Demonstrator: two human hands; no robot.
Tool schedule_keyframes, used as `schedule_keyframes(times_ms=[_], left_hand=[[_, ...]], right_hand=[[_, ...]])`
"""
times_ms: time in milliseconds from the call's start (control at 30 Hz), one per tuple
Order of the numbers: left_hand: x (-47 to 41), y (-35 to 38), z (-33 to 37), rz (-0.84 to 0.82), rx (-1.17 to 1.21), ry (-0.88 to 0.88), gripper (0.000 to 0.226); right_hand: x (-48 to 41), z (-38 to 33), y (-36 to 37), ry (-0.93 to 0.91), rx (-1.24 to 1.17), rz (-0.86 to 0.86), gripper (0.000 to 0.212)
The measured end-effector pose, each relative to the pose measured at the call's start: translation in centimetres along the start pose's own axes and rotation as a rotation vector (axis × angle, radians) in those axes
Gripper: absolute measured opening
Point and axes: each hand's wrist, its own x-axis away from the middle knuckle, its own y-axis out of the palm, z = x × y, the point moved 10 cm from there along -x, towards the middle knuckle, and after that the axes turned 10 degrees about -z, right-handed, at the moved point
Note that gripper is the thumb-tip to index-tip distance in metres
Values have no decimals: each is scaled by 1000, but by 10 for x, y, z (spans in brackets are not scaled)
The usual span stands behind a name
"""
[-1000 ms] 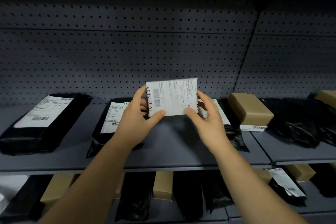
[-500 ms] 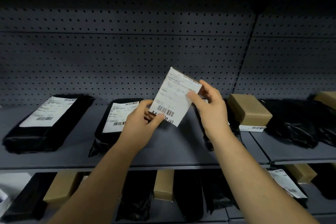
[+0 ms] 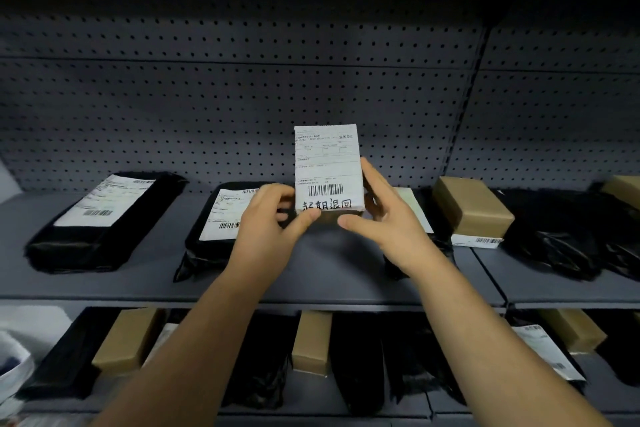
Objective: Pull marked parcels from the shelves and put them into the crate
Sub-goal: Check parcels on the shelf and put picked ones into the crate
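A small parcel (image 3: 325, 163) with a white shipping label stands upright in the air above the middle shelf (image 3: 332, 274). Black handwritten characters run under its barcode. My left hand (image 3: 266, 225) grips its lower left corner, thumb on the front. My right hand (image 3: 384, 218) holds its lower right side, fingers curled behind it and thumb under the bottom edge. No crate is in sight.
Black bagged parcels with labels (image 3: 104, 215) (image 3: 221, 218) lie on the shelf to the left, a brown box (image 3: 471, 208) and black bags (image 3: 568, 236) to the right. The lower shelf holds more brown boxes (image 3: 310, 340) and black bags. A pegboard wall (image 3: 207, 97) stands behind.
Both hands turned the parcel from lying sideways, through a tilt, to upright with the label facing me; the handwritten marking now shows at the bottom.
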Motion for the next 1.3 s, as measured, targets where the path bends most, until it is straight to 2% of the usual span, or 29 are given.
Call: schedule_keyframes(times_ms=[100, 267, 400, 733, 867, 1033, 1133, 1300], left_hand=[[5, 3, 1, -14, 83, -33, 26], [8, 4, 10, -16, 51, 2, 35], [8, -2, 21, 45, 119, 28, 33], [15, 5, 24, 34, 164, 3, 37], [21, 9, 22, 2, 276, -34, 39], [25, 5, 18, 11, 281, -45, 36], [27, 2, 17, -20, 276, -31, 36], [25, -5, 12, -45, 321, -5, 30]], right_hand=[[7, -3, -1, -21, -19, 7, 92], [12, -1, -11, -39, -49, 46, 80], [13, 1, -17, -17, -94, 81, 75], [19, -6, -19, -102, -231, 66, 67], [19, -7, -18, -126, -209, 55, 69], [21, -5, -9, -117, -205, 48, 71], [23, -1, -6, -93, -221, 99, 70], [28, -11, 1, -88, -135, 131, 70]])
